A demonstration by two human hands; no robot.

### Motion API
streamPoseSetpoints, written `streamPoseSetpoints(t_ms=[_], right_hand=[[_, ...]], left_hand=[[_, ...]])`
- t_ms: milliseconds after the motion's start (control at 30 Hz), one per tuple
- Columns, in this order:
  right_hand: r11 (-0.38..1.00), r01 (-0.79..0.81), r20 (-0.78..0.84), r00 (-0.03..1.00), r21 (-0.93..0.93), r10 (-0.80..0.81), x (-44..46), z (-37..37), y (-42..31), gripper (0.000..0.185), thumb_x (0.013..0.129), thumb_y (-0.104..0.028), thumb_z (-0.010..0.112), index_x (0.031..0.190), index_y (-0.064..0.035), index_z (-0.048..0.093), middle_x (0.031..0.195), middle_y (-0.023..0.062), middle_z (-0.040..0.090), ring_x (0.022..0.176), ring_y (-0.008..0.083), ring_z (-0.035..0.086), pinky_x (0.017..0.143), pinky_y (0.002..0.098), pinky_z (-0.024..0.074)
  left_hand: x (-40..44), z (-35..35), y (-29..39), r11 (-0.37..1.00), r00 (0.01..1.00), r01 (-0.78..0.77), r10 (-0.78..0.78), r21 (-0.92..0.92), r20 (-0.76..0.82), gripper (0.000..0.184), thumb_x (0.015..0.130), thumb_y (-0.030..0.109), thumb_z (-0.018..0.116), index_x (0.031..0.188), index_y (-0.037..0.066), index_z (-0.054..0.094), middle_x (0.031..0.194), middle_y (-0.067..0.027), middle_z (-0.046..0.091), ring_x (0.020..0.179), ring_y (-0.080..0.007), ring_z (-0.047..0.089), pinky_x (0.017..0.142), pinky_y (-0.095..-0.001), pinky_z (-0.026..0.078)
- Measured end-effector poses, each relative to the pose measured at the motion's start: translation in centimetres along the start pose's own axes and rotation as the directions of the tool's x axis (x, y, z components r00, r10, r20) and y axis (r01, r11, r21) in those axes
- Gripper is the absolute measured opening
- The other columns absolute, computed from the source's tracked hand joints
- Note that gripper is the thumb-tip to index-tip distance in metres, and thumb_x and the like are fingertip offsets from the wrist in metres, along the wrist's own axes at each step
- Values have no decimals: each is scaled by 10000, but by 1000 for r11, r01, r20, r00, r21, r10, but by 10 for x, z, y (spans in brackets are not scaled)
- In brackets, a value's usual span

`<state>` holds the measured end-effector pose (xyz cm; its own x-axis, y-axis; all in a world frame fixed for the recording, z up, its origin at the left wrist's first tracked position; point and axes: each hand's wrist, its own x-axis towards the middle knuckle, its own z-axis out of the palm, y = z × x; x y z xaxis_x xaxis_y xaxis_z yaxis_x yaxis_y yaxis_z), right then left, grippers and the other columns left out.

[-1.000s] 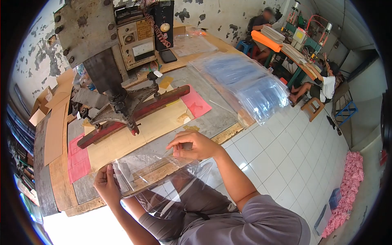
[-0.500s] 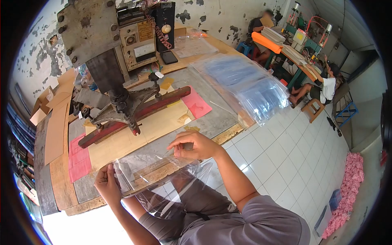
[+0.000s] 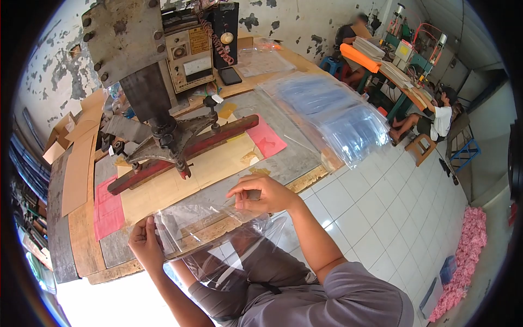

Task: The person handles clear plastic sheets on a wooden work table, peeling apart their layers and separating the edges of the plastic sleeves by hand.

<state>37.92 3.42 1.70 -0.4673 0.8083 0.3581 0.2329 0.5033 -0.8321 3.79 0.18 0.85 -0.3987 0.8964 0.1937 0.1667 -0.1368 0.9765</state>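
A clear plastic sheet (image 3: 204, 226) hangs over the front edge of the worktable, partly above my lap. My left hand (image 3: 146, 240) pinches its left end near the table edge. At the sheet's upper right side is my right hand (image 3: 261, 193), its fingers curled together at the film's edge. Just beyond both hands lies a tan board (image 3: 163, 199) with pink pieces (image 3: 267, 136) at its ends. Above that board hangs the red bar (image 3: 185, 152) of a press, carried by a dark metal bracket.
Stacked clear plastic sheets (image 3: 332, 114) lie at the table's right. A control box (image 3: 188, 60) and a phone (image 3: 230, 76) are behind the press. Cardboard (image 3: 81, 163) lies at left. Two people sit at another bench, one on a wooden stool (image 3: 420, 148). Pink material (image 3: 463, 261) lies on the floor.
The whole view has shifted slightly. Both hands keep nearly the same pose on the plastic sheet. The seated person in white at the far bench has lowered an arm.
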Motion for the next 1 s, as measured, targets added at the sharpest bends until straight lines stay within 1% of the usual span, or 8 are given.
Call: streamPoseSetpoints(t_ms=[167,433,667,1000], right_hand=[[997,45,-10,999,-71,-45,0,0,2,288,880,-269,801,1097,-83,770,893,44,709,846,166,666,753,315,520],[998,41,-13,999,-48,-42,0,-1,1,288,887,-285,795,1092,-85,769,893,39,712,848,163,669,752,311,516],[995,68,-10,998,-78,-69,-1,-1,3,282,883,-273,797,1092,-85,768,886,35,711,840,163,668,749,309,512],[997,56,-12,998,-60,-57,0,-2,-1,277,874,-254,800,1089,-83,770,876,39,711,840,166,668,753,313,514]], left_hand=[[0,0,0,1000,1000,9,-9,-1,-5,205,1016,177,679,925,-3,716,580,80,508,456,17,349,414,-205,208],[2,-1,-5,999,1000,-4,5,-41,21,208,1023,172,667,938,-11,716,582,84,507,454,22,348,415,-201,204],[1,-2,-5,1000,1000,-11,11,-25,22,210,1024,175,667,949,-15,719,587,85,512,456,23,346,415,-203,200],[1,-1,-4,1000,1000,-11,11,-14,16,204,1020,174,673,940,-9,716,610,74,540,464,21,354,414,-200,210]])
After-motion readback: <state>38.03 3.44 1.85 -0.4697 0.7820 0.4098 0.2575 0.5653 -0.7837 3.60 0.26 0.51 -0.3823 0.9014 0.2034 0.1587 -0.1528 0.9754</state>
